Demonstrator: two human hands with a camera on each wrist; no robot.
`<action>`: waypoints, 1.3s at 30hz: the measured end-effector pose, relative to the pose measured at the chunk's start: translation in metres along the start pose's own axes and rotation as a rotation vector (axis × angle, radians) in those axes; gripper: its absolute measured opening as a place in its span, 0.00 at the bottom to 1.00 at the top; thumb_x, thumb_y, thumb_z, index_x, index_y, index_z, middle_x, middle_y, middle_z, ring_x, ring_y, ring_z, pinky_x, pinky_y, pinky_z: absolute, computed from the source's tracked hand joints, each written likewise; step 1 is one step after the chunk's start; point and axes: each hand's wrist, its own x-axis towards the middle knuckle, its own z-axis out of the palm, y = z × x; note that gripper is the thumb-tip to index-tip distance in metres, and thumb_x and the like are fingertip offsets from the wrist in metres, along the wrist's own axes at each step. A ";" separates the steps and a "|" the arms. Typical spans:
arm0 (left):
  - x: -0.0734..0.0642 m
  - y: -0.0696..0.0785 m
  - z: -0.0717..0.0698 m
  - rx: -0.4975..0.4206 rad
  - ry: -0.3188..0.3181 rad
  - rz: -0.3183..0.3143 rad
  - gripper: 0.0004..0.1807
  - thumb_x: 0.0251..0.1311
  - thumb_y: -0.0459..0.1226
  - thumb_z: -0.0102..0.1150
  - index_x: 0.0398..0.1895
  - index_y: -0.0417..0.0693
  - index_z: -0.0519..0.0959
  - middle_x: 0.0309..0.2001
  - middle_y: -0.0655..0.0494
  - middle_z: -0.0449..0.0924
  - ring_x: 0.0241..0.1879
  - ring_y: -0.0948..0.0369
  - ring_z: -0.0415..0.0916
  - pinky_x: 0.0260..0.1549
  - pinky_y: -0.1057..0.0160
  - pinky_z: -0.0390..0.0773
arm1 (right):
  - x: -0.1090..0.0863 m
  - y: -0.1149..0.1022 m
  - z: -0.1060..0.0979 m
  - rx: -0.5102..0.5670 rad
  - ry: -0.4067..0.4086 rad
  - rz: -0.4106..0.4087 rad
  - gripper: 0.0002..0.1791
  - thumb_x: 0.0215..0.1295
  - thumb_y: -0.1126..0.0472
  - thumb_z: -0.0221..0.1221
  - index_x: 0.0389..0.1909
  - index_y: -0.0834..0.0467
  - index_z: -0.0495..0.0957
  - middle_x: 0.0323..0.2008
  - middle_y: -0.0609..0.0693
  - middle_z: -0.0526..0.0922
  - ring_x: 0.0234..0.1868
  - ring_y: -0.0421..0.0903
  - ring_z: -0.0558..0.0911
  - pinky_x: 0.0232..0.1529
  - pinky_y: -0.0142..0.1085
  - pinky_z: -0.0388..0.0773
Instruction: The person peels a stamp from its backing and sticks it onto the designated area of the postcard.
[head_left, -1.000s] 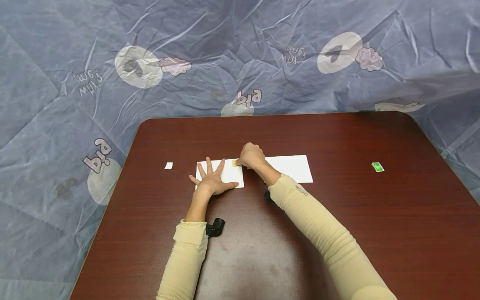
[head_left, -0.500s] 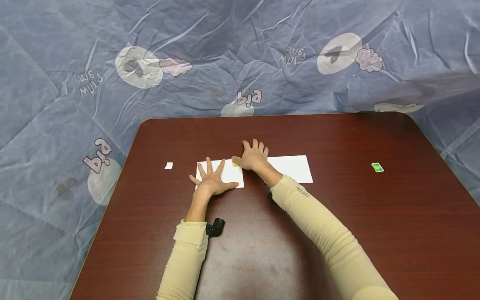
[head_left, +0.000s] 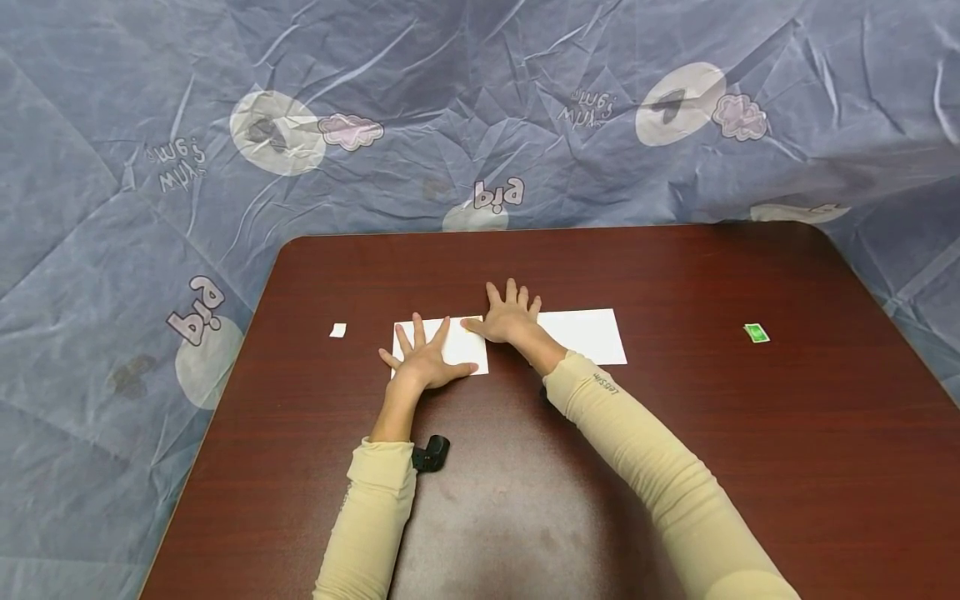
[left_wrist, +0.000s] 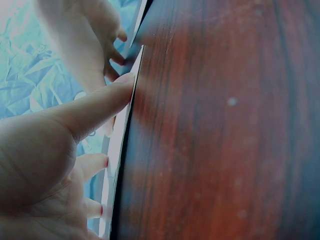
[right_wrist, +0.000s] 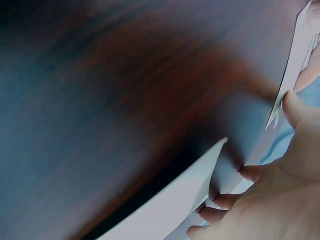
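Right hand (head_left: pixel 506 320) uncurled; both splayed, white paper (head_left: pixel 461 349) beneath left hand (head_left: pixel 425 364), right thumb (head_left: pixel 476 326).

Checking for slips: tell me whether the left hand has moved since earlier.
No: against the table, the left hand shows no visible shift either way.

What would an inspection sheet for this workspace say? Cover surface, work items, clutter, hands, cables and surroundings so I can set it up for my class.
Surface: dark reddish-brown wood-grain table, with a glossy reflection near the person.
Work items: left white sheet and right white sheet, lying apart.
Clutter: small white piece far left; small green-and-white item far right.
Left hand: fingers spread, resting on the left white sheet.
Right hand: fingers spread, thumb on that sheet's far right corner.
Cables: nothing seen.
Surroundings: crumpled blue-grey patterned sheeting behind the table.
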 end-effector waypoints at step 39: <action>0.002 -0.001 0.000 0.006 0.001 -0.002 0.52 0.54 0.63 0.58 0.76 0.64 0.42 0.73 0.43 0.19 0.68 0.39 0.13 0.56 0.27 0.27 | 0.008 0.011 0.007 -0.061 0.070 -0.035 0.40 0.71 0.35 0.37 0.76 0.52 0.40 0.74 0.58 0.39 0.72 0.61 0.41 0.68 0.55 0.34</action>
